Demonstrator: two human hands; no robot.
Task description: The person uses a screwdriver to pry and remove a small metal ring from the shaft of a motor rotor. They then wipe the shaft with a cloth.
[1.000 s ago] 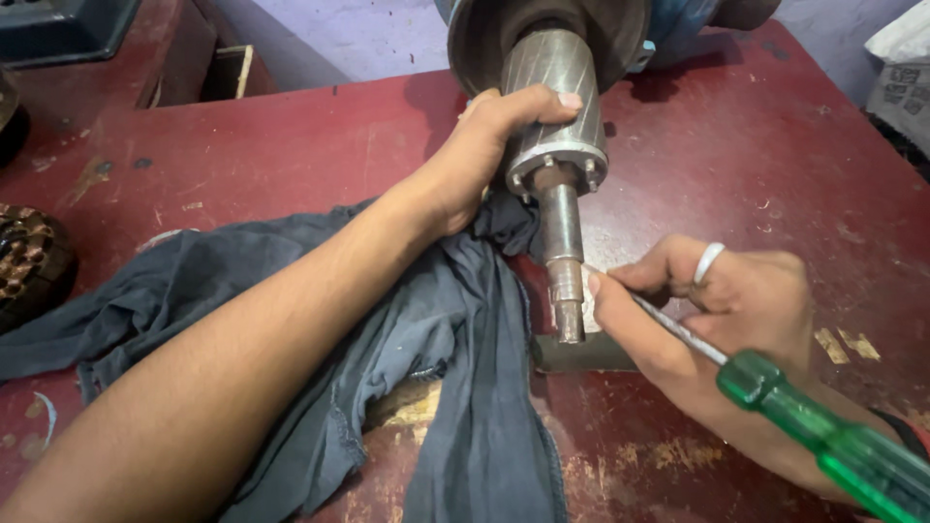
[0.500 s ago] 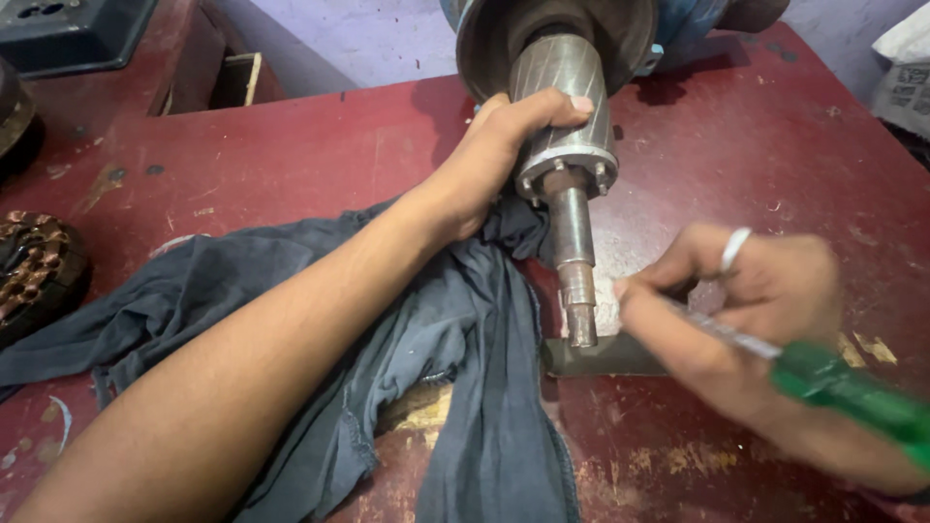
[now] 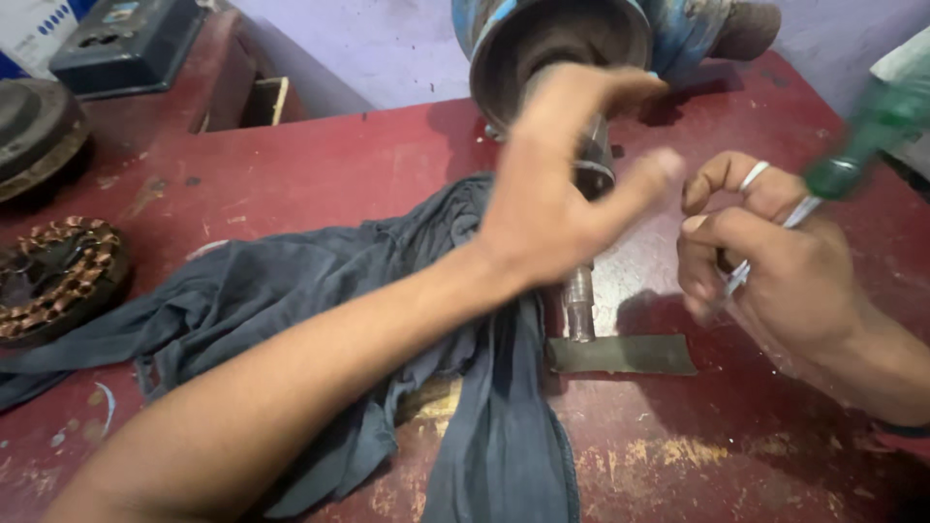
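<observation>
Nearest me, a dark grey cloth (image 3: pixel 320 320) lies rumpled across the near half of the red workbench (image 3: pixel 320 165), one tail running off the near edge. The person's left forearm reaches over it. A flat grey metal strip (image 3: pixel 620 354) sits just right of the cloth, under the tip of a steel rotor shaft (image 3: pixel 579 302) that points toward the near edge.

The left hand (image 3: pixel 552 194) is lifted above the shaft with its fingers spread wide and curved, holding nothing; it hovers in front of the rotor body, whose bright metal shows just behind the fingers. The right hand (image 3: pixel 765 261), beside the shaft on its right, is curled closed around a screwdriver (image 3: pixel 852 145), the green handle sticking up toward the right edge and the thin blade running down through the fingers. A ring shows on one finger.

The rotor looks heavy and rigid, its smooth steel likely slippery; I'd judge the thick drum the place to grip, not the narrow shaft.

Farther back, the rotor enters a blue motor housing (image 3: pixel 581 39) at the far edge. At the left edge sits a copper-wound stator (image 3: pixel 58 276), with a dark round part (image 3: pixel 39 126) and a blue-grey box (image 3: pixel 136 48) beyond.
</observation>
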